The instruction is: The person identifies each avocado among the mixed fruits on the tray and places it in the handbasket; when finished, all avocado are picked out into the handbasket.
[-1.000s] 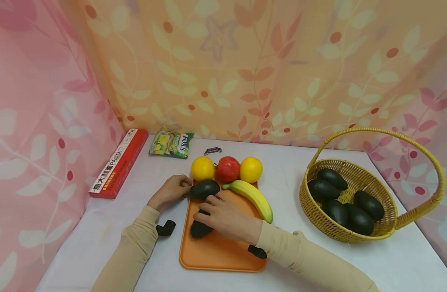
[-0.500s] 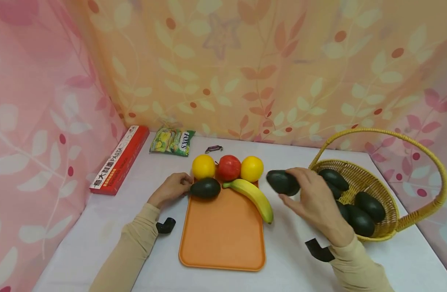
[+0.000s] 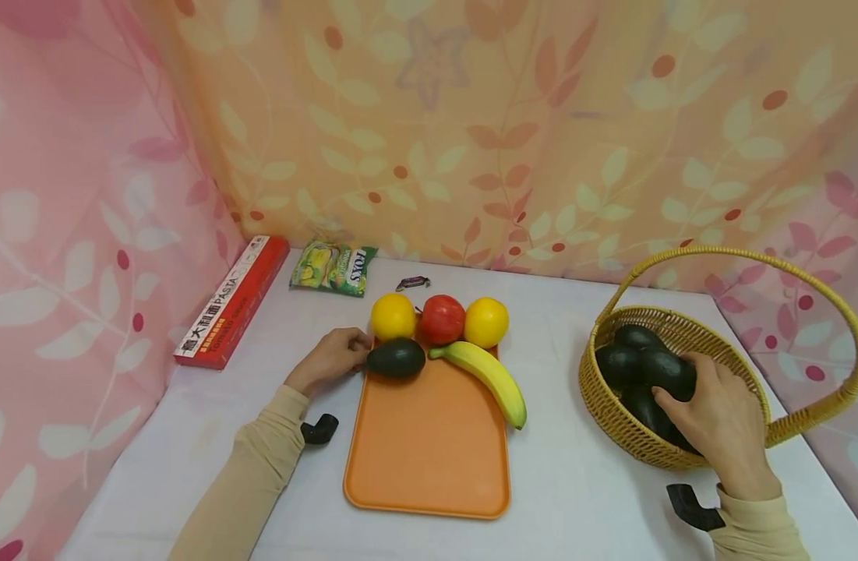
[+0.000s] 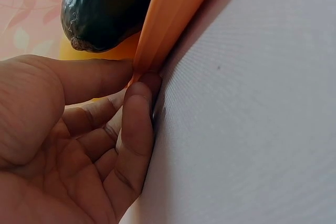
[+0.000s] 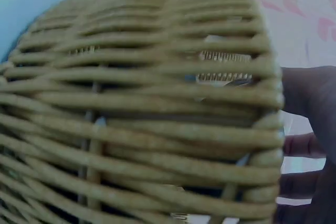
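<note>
My left hand [image 3: 333,360] pinches the left rim of an orange tray [image 3: 429,460] between thumb and fingertips, plain in the left wrist view. Just above that thumb is the stem end of a dark green avocado [image 4: 107,11], which lies on the tray's far left corner. At the right, my right hand [image 3: 725,413] reaches into a wicker basket [image 3: 606,417] and holds an avocado [image 3: 665,372] over several others there. In the right wrist view the basket's woven wall [image 5: 142,108] hides most of this hand and the avocado.
Two yellow round fruits [image 3: 393,316] flank a red apple [image 3: 443,319] at the tray's far end. A banana [image 3: 486,378] lies along its right edge. Behind are a red pasta box [image 3: 232,304], a green snack packet [image 3: 333,267] and a small wrapped candy [image 3: 413,282]. The basket's tall handle [image 3: 793,284] arches up.
My right hand has lifted an avocado off the tray and carried it right, into the basket. The left hand has stayed at the tray's rim.
</note>
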`<state>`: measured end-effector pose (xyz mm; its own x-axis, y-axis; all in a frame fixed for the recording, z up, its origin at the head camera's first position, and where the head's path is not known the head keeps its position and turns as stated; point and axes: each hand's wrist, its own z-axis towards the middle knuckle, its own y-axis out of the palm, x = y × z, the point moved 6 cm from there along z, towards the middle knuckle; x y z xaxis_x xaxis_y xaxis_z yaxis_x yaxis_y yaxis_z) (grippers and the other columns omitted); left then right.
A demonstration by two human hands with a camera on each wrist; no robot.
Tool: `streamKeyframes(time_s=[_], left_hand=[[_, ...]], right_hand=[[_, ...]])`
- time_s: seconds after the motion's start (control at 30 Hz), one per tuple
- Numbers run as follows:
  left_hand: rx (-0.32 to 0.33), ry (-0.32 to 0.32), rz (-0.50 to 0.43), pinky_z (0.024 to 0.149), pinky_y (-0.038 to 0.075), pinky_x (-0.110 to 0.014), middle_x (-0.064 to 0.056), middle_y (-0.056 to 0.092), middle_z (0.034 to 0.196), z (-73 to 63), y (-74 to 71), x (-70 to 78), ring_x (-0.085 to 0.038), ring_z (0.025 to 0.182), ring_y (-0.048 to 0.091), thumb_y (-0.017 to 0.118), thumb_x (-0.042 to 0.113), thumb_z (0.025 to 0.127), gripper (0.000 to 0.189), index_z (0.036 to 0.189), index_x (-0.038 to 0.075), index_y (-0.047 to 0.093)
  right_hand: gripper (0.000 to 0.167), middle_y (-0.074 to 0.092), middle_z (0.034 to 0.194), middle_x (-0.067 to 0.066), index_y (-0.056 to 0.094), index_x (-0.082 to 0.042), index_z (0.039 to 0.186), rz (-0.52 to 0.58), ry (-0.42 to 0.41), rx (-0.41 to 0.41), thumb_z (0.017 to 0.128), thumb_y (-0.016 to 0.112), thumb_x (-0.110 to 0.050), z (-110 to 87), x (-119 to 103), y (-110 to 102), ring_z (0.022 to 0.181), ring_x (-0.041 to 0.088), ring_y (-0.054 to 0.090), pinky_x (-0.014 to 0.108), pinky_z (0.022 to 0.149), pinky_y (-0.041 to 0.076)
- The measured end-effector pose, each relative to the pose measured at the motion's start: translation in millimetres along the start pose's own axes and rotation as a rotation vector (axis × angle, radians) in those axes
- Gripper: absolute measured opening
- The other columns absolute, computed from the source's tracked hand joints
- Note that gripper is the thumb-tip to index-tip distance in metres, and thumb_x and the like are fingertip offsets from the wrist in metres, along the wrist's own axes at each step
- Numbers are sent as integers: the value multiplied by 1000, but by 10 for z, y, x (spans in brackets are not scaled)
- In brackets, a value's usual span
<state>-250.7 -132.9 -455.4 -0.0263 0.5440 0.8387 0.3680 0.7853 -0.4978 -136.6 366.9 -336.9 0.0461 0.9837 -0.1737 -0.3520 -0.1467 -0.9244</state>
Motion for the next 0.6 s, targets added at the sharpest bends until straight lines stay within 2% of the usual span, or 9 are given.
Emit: streamKeyframes(time_s=[0.1, 0.43, 0.6], left_hand=[[2, 3, 20, 64, 47, -26, -11, 66, 86, 7, -9, 15, -16, 69, 56, 59, 11, 93, 28, 116, -5, 61], [7, -9, 15, 65, 48, -25, -12, 68, 91, 11, 8, -36, -15, 71, 57, 60, 13, 92, 28, 115, -4, 61], [1, 1, 9, 63, 48, -25, -11, 68, 90, 20, 3, -12, -15, 69, 57, 61, 13, 92, 27, 114, -4, 62]], right_hand=[[66, 57, 104, 39, 49, 10, 121, -1, 27, -13, 72, 80, -21, 7, 56, 37, 86, 54, 55, 64, 71, 42], [63, 56, 102, 39, 44, 9, 122, 12, 20, -83, 74, 80, -13, 54, 129, 168, 83, 53, 53, 64, 71, 42], [51, 55, 103, 38, 47, 12, 119, -1, 20, -128, 79, 74, -7, 39, 174, 234, 85, 53, 54, 64, 73, 43]])
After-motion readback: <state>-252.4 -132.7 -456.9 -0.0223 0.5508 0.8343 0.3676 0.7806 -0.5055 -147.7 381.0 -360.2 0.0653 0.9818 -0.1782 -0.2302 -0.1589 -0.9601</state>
